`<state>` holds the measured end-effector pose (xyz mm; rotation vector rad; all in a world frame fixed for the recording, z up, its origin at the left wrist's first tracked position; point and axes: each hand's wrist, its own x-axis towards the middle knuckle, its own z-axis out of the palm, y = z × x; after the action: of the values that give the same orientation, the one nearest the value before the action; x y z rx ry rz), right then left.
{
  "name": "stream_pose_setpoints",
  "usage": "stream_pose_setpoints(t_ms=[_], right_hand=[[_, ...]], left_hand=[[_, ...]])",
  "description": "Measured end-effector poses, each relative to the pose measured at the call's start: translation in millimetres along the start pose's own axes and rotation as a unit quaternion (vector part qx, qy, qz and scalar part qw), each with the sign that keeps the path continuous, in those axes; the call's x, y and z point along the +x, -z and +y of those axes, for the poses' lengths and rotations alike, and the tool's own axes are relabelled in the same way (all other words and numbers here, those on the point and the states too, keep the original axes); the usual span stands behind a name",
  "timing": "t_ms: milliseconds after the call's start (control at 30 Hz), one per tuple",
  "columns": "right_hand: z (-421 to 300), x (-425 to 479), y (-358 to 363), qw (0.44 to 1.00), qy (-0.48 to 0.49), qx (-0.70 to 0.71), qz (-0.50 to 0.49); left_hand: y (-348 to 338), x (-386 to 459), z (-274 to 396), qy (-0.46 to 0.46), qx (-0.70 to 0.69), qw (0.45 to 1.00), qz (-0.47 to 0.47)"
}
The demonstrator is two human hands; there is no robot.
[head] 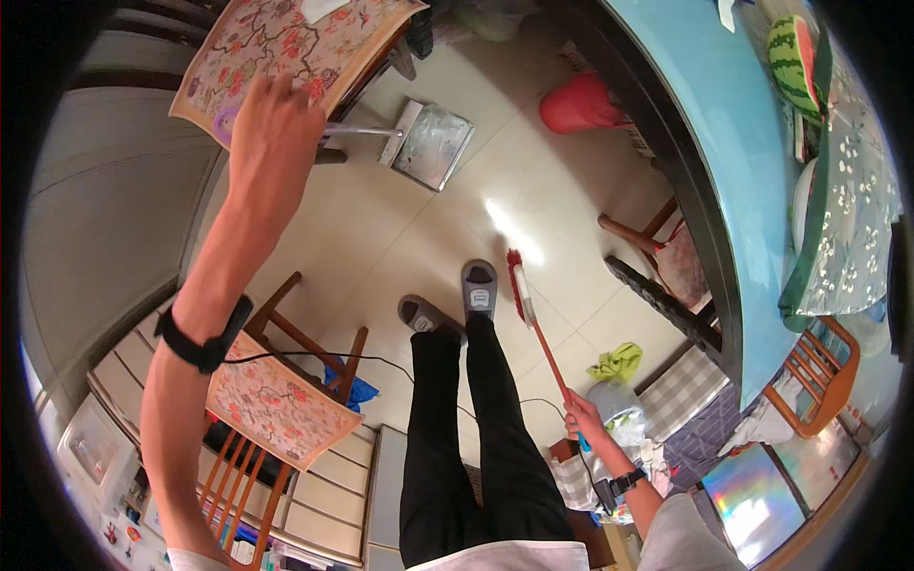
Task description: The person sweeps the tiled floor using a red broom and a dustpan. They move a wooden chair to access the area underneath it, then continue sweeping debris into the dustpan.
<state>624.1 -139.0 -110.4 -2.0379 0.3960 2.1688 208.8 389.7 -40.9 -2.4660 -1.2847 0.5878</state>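
My left hand (277, 121) is closed around the handle of a long-handled dustpan (434, 146), whose pan lies on the tiled floor at the upper middle. A purple ring at the handle's end shows beside the hand, above a flowered chair cover. In my right hand (582, 415) is the red stick of a broom (526, 292) with red bristles and a white head. The broom's head is down by the floor, just right of my slippered feet, apart from the dustpan. A bit of the stick's blue end shows below the right hand.
A blue-topped table (742, 178) with dark edging curves along the right, bearing a cut watermelon (794, 68). Under it are a red bucket-like container (580, 103) and a wooden stool. Flower-covered chairs (285, 407) stand at left; a green cloth (615, 362) lies near a bagged bin. A black cable crosses my legs.
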Motion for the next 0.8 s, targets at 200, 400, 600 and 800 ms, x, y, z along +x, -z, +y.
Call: stream_pose_setpoints(t_ms=[200, 400, 600, 800], right_hand=[[-20, -2, 5, 1.0, -0.024, -0.02, -0.001], [-38, -13, 3, 0.997, -0.012, -0.067, 0.034], [-37, -7, 7, 0.994, 0.013, -0.098, 0.05], [-34, -15, 8, 0.991, 0.005, -0.126, 0.046]], left_hand=[[2, -107, -29, 0.054, -0.081, 0.995, -0.008], [-35, -204, -83, 0.151, -0.153, 0.97, -0.111], [-73, -286, -125, 0.179, -0.132, 0.963, -0.152], [-129, -324, -161, 0.201, -0.058, 0.965, -0.16]])
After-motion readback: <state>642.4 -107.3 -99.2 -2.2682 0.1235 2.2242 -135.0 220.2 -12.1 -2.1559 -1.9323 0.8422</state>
